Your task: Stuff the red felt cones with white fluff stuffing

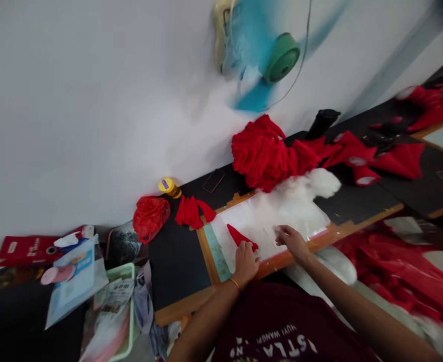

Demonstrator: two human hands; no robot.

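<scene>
A small pointed red cloth piece (238, 235) lies on the white sheet (225, 221) over the wooden board. My left hand (247, 262) grips its wide lower end, and the tip points away to the upper left. Just to the right, my right hand (292, 241) hovers over the sheet with thumb and fingers drawn together. Whatever they may pinch is too small to make out. Beyond both hands, a heap of white fluffy stuffing (319, 183) covers the sheet's far right part.
Behind the board stands a large pile of red cloth pieces (261, 153). Several red cones (191, 211), a phone (214, 180) and a yellow-lidded jar (170, 187) are to the left. A fan (282, 58) spins on the wall above. Red bags (391, 266) lie lower right.
</scene>
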